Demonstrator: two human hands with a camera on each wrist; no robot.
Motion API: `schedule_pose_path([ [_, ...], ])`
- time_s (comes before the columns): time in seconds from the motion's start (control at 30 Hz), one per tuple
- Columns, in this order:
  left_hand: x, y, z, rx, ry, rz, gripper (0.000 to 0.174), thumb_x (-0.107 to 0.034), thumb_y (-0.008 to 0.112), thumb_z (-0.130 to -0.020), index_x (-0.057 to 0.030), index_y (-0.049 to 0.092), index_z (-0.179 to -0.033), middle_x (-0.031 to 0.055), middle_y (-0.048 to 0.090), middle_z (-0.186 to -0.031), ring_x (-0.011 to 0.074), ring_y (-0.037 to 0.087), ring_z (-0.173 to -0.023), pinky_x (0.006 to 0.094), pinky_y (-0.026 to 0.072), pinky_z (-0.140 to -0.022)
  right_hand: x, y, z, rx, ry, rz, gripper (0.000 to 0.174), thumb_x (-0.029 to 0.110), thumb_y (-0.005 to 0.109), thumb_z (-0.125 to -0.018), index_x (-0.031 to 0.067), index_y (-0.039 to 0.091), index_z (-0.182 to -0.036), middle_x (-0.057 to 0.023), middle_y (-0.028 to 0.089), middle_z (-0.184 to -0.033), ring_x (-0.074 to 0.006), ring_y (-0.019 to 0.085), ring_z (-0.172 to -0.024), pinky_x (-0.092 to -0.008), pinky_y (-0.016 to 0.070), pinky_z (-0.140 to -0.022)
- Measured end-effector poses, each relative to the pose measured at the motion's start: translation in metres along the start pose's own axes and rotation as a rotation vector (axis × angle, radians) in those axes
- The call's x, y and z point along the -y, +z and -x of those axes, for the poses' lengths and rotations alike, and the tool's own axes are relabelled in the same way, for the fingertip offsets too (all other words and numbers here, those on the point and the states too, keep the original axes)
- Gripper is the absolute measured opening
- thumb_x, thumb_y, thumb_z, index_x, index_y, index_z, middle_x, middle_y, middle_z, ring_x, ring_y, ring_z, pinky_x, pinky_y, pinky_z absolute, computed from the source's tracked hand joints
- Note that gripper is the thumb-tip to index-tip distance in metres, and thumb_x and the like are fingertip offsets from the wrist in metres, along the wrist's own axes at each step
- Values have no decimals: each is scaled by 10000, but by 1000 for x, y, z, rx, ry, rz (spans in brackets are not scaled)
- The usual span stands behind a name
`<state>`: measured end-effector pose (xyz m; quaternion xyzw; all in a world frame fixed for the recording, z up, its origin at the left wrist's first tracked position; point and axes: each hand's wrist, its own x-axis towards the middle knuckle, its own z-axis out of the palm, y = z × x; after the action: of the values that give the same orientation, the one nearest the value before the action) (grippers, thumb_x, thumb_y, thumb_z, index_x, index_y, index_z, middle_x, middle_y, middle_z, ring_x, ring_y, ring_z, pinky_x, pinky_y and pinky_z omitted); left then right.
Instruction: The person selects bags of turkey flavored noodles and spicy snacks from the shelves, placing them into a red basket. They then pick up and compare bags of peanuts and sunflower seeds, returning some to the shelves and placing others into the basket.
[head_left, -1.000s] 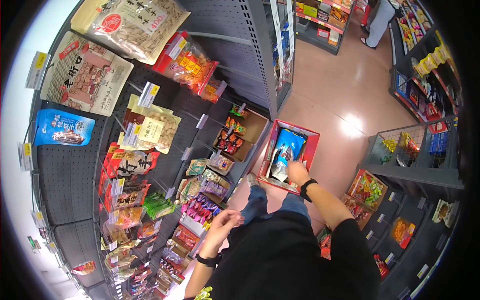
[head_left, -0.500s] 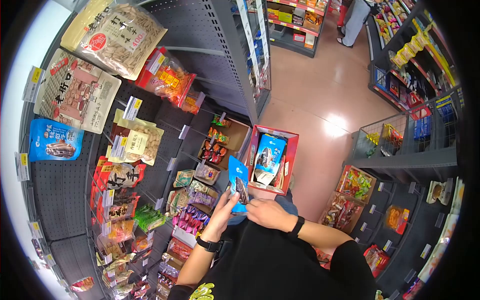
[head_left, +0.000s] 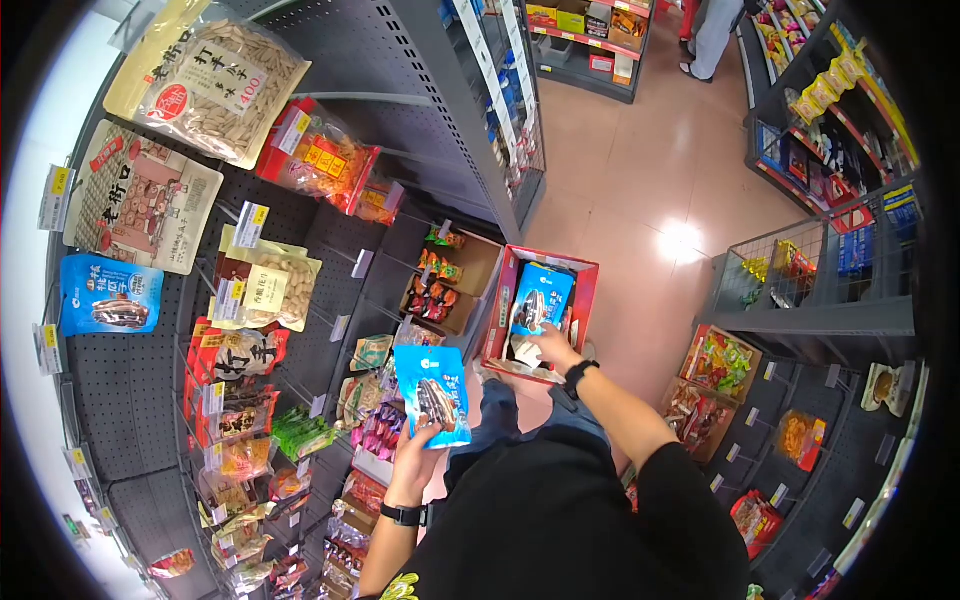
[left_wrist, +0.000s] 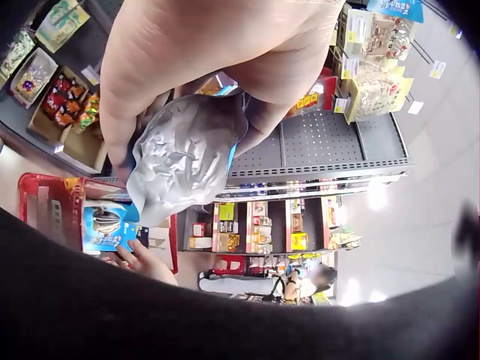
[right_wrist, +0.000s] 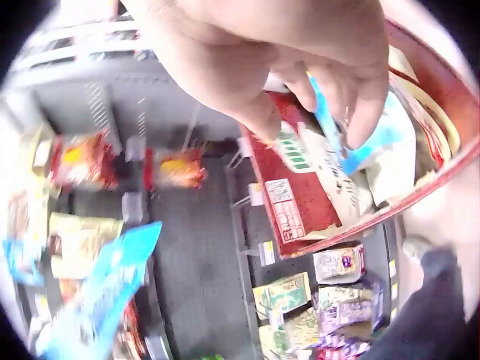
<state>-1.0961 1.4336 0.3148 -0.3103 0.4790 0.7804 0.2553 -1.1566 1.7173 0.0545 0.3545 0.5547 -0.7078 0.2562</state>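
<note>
Upright in my left hand (head_left: 413,462) is a blue pouch (head_left: 433,395), gripped at its lower edge. The left wrist view shows its silver back (left_wrist: 187,154) under the left hand (left_wrist: 210,45). My right hand (head_left: 553,347) is over the red box (head_left: 587,305), its fingers at the lower edge of another blue pouch (head_left: 543,293) inside. In the right wrist view, the right hand (right_wrist: 300,60) has its fingers spread and slightly bent at blue packaging (right_wrist: 379,135); whether they pinch it is unclear.
Snack bags hang from hooks on the left shelf (head_left: 110,400), with boxed snacks (head_left: 430,300) lower down. A wire-fronted rack (head_left: 820,325) stands at the right. Someone's legs (head_left: 715,40) show at the far end of the aisle floor (head_left: 640,150).
The blue pouch between both hands has moved left and turned its printed front to the head view, held by the left hand alone. My right hand has left it and moved to the box.
</note>
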Motion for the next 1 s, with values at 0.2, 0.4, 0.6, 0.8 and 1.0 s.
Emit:
schedule_pose_path([
  [0.2, 35, -1, 12, -97, -17, 19, 504, 18, 607, -881, -67, 467, -1357, 114, 598, -1277, 299, 603, -1147, 526, 486, -977, -19, -7, -77, -267, 50, -147, 551, 124, 727, -706, 75, 492, -1202, -96, 619, -1119, -270, 618, -1005, -453, 550, -756],
  [0.4, 72, 27, 18, -129, -7, 59, 498, 3, 585, -900, -66, 449, -1374, 129, 579, -1302, 301, 589, -1173, 503, 496, -974, -1, -7, -73, -370, 32, -208, 481, 63, 731, -704, 18, 526, -1136, -134, 656, -977, -258, 660, -836, -373, 530, -612],
  [0.6, 93, 49, 34, -212, -33, 87, 499, -3, 609, -894, -66, 457, -1365, 108, 593, -1283, 267, 600, -1155, 487, 503, -950, -42, -6, -126, -372, 62, -325, 258, 159, 728, -775, -14, 637, -942, -160, 682, -808, -316, 660, -729, -409, 524, -672],
  [0.8, 82, 44, 50, -210, 6, 99, 496, -12, 610, -891, -69, 464, -1362, 107, 601, -1273, 260, 609, -1139, 473, 502, -948, -31, -3, -120, -527, -182, 664, 311, 296, 615, -907, -4, 632, -987, -268, 677, -996, -434, 624, -1006, -506, 468, -898],
  [1.0, 56, -1, 51, -82, 62, 204, 514, -27, 598, -889, -54, 457, -1382, 116, 598, -1301, 276, 613, -1140, 477, 511, -940, 17, -1, -32, -595, -469, 589, 181, 204, 613, -911, 25, 587, -909, -241, 657, -883, -474, 603, -909, -520, 471, -782],
])
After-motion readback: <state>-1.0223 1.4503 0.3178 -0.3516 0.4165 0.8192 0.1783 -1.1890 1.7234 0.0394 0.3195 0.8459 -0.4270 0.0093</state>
